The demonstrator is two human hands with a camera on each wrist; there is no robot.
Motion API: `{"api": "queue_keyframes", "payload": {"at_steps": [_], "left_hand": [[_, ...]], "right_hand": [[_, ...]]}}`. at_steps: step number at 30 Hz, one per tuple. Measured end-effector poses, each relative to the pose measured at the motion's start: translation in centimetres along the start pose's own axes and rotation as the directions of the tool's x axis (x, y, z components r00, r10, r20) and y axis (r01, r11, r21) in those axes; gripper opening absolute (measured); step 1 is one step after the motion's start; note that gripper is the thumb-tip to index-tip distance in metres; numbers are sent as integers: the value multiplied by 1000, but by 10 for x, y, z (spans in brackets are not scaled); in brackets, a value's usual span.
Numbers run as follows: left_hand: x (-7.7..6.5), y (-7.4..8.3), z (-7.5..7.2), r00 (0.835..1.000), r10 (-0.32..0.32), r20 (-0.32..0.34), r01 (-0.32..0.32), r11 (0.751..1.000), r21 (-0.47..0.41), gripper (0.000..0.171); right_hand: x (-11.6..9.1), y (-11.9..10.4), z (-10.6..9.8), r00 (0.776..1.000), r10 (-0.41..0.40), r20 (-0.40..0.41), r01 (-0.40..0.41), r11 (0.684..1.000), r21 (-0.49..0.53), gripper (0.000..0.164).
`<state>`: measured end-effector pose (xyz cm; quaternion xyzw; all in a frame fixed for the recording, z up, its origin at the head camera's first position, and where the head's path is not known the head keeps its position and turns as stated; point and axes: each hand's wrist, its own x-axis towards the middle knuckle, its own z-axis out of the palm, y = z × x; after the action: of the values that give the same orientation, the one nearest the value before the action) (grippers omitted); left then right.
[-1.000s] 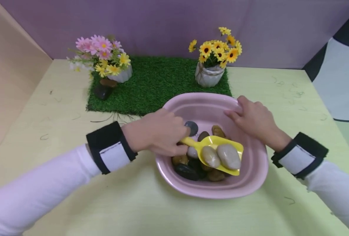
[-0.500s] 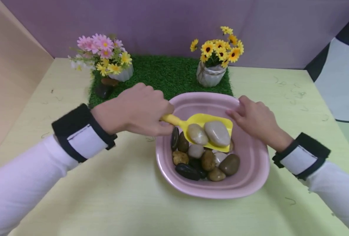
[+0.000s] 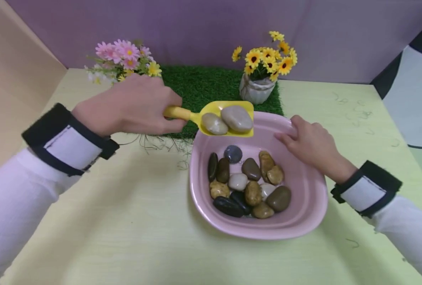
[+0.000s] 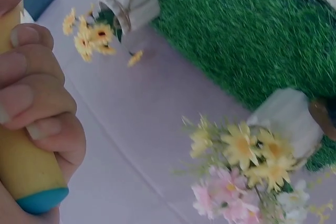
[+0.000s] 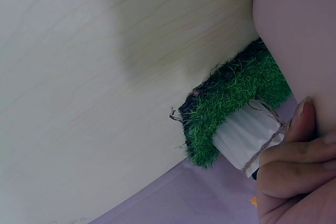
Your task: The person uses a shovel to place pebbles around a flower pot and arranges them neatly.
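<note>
My left hand (image 3: pixel 132 105) grips the handle of a yellow toy shovel (image 3: pixel 212 107), its fingers curled round it. The left wrist view shows the handle (image 4: pixel 26 156) with a blue end. Two smooth pale stones lie on the blade: a smaller beige stone (image 3: pixel 214 124) and a larger greyish stone (image 3: pixel 237 118). The blade is level and overlaps the far left rim of a pink basin (image 3: pixel 312 213). My right hand (image 3: pixel 310 148) holds the basin's far right rim, thumb inside. Several brown, black, grey and white stones, among them a brown stone (image 3: pixel 279 198), lie on the basin's bottom.
Behind the basin lies a green artificial grass mat (image 3: pixel 200 85). On it stand a white pot (image 3: pixel 257 91) of yellow flowers and, partly hidden by my left hand, a pot of pink flowers (image 3: pixel 125 53). A purple backdrop (image 3: pixel 203 31) rises at the table's far edge.
My left hand has moved left and away from me, lifting the shovel with its two stones from over the basin's middle to its far rim. The right hand stays on the rim.
</note>
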<state>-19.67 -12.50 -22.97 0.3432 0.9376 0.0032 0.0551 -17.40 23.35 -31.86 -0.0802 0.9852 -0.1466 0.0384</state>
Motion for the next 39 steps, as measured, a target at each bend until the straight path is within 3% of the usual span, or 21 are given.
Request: {"api": "queue_keyframes", "payload": {"at_steps": [9, 15, 20, 26, 34, 39], "left_hand": [[-3, -27, -4, 995, -95, 24, 95, 995, 20, 34], [-3, -48, -1, 991, -126, 33, 127, 992, -24, 35], [-8, -67, 6, 989, -145, 40, 146, 988, -38, 38], [-16, -88, 14, 977, -190, 99, 193, 981, -20, 40], [-25, -108, 28, 955, -230, 188, 237, 971, -17, 42], [-28, -118, 40, 949, -239, 207, 250, 968, -28, 41]], "right_hand": [[0, 1, 0, 1000, -7, -1, 7, 1000, 6, 42], [0, 1, -1, 1000, -2, 6, 2, 1000, 6, 43], [-1, 1, 0, 1000, 0, 6, 0, 1000, -1, 42], [-1, 0, -1, 1000, 6, 4, -6, 1000, 1, 41], [-1, 0, -1, 1000, 26, 10, -26, 1000, -2, 42], [0, -1, 0, 1000, 27, 8, -27, 1000, -1, 42]]}}
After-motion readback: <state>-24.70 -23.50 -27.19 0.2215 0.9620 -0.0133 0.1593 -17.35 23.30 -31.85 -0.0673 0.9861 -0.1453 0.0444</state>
